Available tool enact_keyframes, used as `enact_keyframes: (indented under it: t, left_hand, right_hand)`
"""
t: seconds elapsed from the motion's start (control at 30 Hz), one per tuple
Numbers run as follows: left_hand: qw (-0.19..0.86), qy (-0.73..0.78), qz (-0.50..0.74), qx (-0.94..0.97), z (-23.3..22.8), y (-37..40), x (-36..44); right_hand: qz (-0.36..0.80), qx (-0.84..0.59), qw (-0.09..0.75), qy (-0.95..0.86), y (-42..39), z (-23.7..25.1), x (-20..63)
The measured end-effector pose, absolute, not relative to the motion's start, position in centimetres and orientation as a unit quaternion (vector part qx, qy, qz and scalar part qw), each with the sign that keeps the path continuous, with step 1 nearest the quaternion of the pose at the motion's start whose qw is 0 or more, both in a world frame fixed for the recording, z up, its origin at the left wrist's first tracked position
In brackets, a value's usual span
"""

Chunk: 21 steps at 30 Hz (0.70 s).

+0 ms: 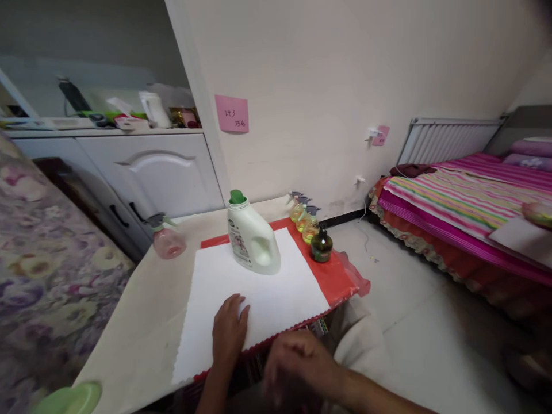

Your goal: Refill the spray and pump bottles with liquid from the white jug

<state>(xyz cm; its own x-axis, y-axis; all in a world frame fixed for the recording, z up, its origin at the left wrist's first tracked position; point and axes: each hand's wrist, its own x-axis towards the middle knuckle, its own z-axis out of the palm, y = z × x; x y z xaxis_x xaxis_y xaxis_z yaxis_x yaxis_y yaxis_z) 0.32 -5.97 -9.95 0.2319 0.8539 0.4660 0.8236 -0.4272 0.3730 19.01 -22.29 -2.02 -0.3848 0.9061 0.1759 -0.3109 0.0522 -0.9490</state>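
Head view: left hand [229,332] lies flat on the white sheet [254,299], near the front edge of the desk [142,322], fingers extended and pressed close together. Right hand [297,368] hovers just off the front edge, blurred; finger state cannot be told. White sheet covers most of a red mat [336,276] reaching the desk's right edge. White detergent bottle [252,236] with green cap stands upright on the sheet's far portion. Pink spray bottle [166,237] stands toward the far left corner. Three yellow spray bottles [304,221] and a dark green jar [321,246] stand along the mat's far right edge.
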Motion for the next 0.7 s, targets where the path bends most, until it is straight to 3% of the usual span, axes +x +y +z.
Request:
enact_keyframes:
  t: [0.1,0.2,0.37,0.7]
  left_hand:
    - [0.017,0.529,0.314,0.788,-9.9,-5.8,0.3]
    - [0.016,0.527,0.317,0.788,-9.8,-5.7,0.3]
    - [0.019,0.522,0.324,0.789,-9.8,-5.7,0.3]
    - [0.031,0.537,0.307,0.785,-9.7,-6.0,0.4]
  right_hand:
    - [0.588,-0.441,0.609,-0.298,-21.4,-5.9,25.4]
    - [0.556,-0.476,0.679,-0.053,-22.6,-9.7,31.4]
    - [0.540,-0.447,0.713,-0.003,-21.6,-12.8,36.0]
    - [0.485,-0.424,0.764,0.012,-18.0,-14.3,39.7]
